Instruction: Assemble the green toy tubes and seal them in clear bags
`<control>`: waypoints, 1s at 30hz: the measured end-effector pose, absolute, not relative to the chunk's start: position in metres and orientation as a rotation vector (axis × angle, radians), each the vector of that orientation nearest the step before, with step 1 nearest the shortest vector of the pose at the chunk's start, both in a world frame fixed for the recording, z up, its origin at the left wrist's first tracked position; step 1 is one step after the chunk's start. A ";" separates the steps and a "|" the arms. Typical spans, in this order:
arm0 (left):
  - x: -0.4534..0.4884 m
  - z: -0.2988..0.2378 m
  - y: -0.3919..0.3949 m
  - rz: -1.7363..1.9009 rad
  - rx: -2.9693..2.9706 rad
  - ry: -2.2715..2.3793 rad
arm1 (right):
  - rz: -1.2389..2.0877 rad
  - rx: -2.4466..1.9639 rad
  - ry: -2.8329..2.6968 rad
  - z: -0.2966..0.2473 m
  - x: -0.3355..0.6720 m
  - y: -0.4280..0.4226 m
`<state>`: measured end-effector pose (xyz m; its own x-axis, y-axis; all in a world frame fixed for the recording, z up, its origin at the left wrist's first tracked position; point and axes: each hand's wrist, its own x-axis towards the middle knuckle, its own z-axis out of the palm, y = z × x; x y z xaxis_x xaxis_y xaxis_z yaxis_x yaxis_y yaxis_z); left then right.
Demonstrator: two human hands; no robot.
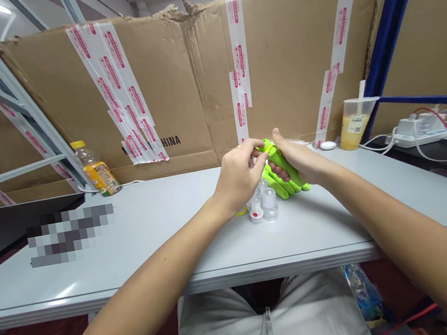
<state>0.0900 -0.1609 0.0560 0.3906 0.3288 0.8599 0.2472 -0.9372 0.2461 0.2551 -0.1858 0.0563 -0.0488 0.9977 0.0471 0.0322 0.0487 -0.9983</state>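
Observation:
A lime-green, tube-shaped plastic piece is held slantwise above the table, its upper end toward the left. My right hand wraps around its body, thumb raised along the side. At the upper end, my left hand has its bent fingers closed on the rim. More lime-green elongated pieces lie in a pile beneath my hands, partly hidden. Near my left wrist stand several small clear plastic containers. Beside them is a small white-rimmed part with a red dot. A yellow ring shows partly behind my left wrist.
A drink bottle with a yellow cap stands at the back left of the white table. At the back right are a plastic cup of yellow drink, a white oval object and a power strip. Cardboard walls the back.

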 end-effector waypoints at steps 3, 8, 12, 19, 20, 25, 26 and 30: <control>0.088 0.055 -0.161 1.766 2.714 0.569 | 1.340 -1.108 -1.309 0.061 0.256 -0.191; 0.089 0.052 -0.162 1.908 2.809 0.563 | 1.407 -0.940 -1.351 0.063 0.254 -0.197; 0.090 0.053 -0.164 1.932 2.832 0.700 | 1.293 -0.909 -1.353 0.059 0.246 -0.196; 0.091 0.052 -0.170 1.927 2.713 0.835 | 1.114 -0.887 -1.368 0.055 0.235 -0.192; 0.091 0.053 -0.171 1.947 2.702 0.811 | 1.104 -0.878 -1.376 0.055 0.235 -0.192; 0.084 0.062 -0.166 2.170 2.587 0.628 | 1.086 -0.882 -1.353 0.052 0.243 -0.189; 0.082 0.063 -0.164 2.193 2.567 0.599 | 1.102 -0.877 -1.331 0.052 0.245 -0.189; 0.077 0.062 -0.154 2.075 2.547 0.508 | 1.190 -0.837 -1.276 0.056 0.252 -0.190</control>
<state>0.0772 -0.1545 0.0617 0.1813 0.1187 0.9762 0.3454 -0.9371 0.0498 0.2524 -0.1901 0.0558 -0.1029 0.9615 0.2550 -0.1874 0.2330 -0.9543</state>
